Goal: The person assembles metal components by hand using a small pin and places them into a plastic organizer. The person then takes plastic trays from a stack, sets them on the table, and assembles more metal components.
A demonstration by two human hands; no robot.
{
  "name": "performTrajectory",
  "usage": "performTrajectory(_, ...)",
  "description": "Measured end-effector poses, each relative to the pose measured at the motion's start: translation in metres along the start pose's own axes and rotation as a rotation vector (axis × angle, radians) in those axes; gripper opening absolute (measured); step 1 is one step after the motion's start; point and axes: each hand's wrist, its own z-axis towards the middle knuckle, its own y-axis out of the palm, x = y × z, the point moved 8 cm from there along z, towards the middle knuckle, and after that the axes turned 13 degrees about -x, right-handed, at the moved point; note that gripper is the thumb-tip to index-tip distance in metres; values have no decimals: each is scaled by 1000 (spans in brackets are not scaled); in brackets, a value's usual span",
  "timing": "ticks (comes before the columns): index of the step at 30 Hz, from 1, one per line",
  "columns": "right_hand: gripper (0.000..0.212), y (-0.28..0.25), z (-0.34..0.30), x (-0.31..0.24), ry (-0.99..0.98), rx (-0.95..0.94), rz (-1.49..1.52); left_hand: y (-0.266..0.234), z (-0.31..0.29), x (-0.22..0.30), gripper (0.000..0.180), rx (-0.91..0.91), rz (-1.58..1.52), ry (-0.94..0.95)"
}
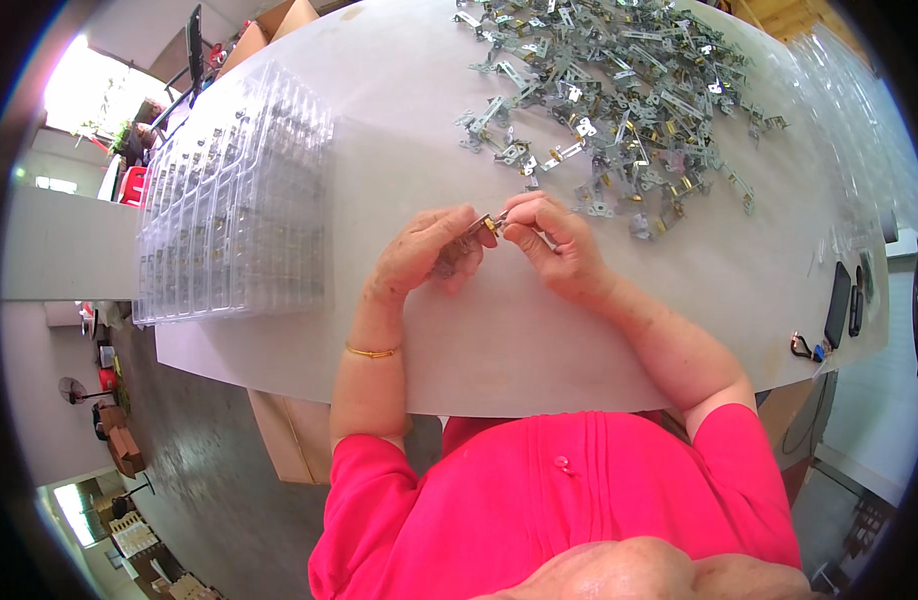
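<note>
Over the middle of the table (pixel 459 350), my two hands meet around a small metal bracket (pixel 492 224) with a brass-coloured piece on it. My left hand (pixel 424 248) is closed on the bracket between thumb and fingers. From the other side, the fingertips of my right hand (pixel 564 248) pinch its end; exactly what they grip there is too small to make out. Just beyond the hands lies a large loose pile of similar metal brackets (pixel 619 90), silvery with some brass-coloured parts.
A tall stack of clear plastic trays (pixel 234 200) holding metal parts stands at the left. Clear plastic trays or sheets (pixel 844 130) lie at the far right. Near the right edge are a black phone-like object (pixel 837 305) and keys (pixel 805 347). A cardboard box (pixel 279 22) is behind.
</note>
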Motion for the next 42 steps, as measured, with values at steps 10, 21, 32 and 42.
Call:
performTrajectory(10,13,-4,-10,45,273,278,865,-2,-1,24,42,-48,-104,506)
performTrajectory(21,15,9,-9,35,327,224,614,-16,-4,23,27,159,-103,593)
performTrajectory(32,16,8,-7,16,406,105,463,-3,5,7,30,221,217,185)
performTrajectory(42,14,8,-8,17,429,76,309,-5,3,9,29,324,341,192)
